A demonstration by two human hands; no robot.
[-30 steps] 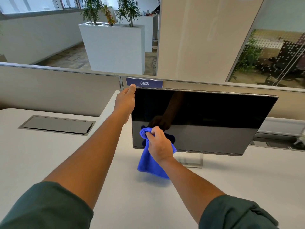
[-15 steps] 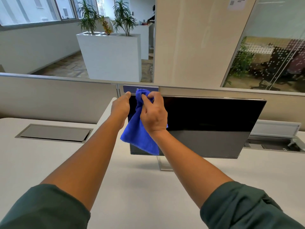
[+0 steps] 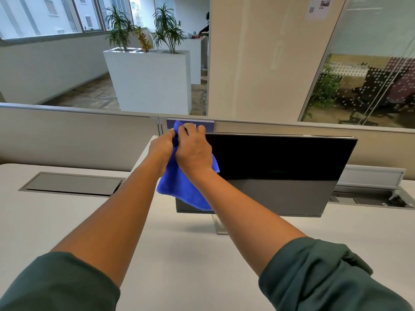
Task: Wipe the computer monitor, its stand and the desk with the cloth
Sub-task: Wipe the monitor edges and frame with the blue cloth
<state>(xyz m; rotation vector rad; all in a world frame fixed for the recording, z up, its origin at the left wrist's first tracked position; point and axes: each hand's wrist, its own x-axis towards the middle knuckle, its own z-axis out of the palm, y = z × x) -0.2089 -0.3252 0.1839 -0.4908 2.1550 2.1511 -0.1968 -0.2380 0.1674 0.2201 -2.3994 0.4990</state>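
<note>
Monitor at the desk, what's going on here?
A person is cleaning the monitor with a blue cloth. The right hand grips the cloth at the screen's top left corner, with the rest hanging down over the left edge. The left hand is at that same corner, touching the cloth. The stand and the desk are not being wiped at this moment.

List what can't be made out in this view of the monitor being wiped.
- Number on the blue partition tag: head view, covered by the right hand and blue cloth.
- Monitor top-left corner: behind both hands.
- Left hand fingertips: hidden by the cloth.
- Stand: mostly behind the right forearm.
</note>
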